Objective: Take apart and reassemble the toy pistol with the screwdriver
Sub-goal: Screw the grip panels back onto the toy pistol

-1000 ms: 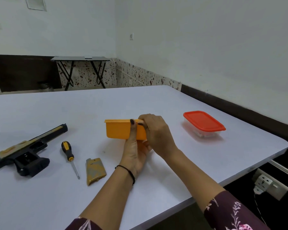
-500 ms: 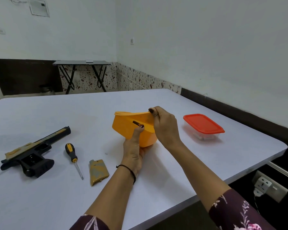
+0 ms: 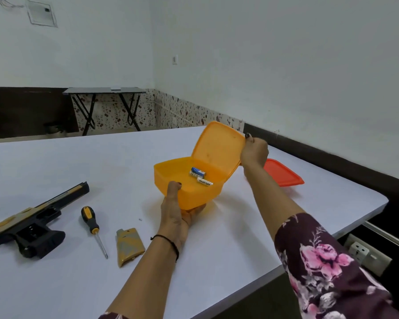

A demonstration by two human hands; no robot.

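The toy pistol (image 3: 32, 224) lies on its side at the lower left of the frame, muzzle toward the upper right, untouched by either hand. It looks like stiff, light plastic, black with a tan upper. I judge it easy to lift and unlikely to bend, though its smooth shell could skid on the white table (image 3: 78, 162) under a pressing tool. The thick butt seems the best hold, with the barrel pinned flat. Its grip shows an open cavity, and a tan grip cover (image 3: 129, 246) lies apart, lower centre. The screwdriver (image 3: 91, 223) rests between pistol and cover, its black and yellow handle pointing up the frame. That handle should grip well, while the thin shaft would roll readily. At centre, the left hand (image 3: 177, 215) cradles the orange box (image 3: 187, 192) from beneath, thumb hooked over the near rim, lifting it off the table. The right hand (image 3: 253, 150) pinches the right edge of its hinged lid (image 3: 219, 146) and holds it up and open. Inside lie two small batteries (image 3: 197, 172), one blue and white and one white with dark lettering, touching or nearly so at the far side of the floor. Behind the right forearm, at centre right, a red-lidded container (image 3: 283, 173) sits closed, and I cannot tell what it holds
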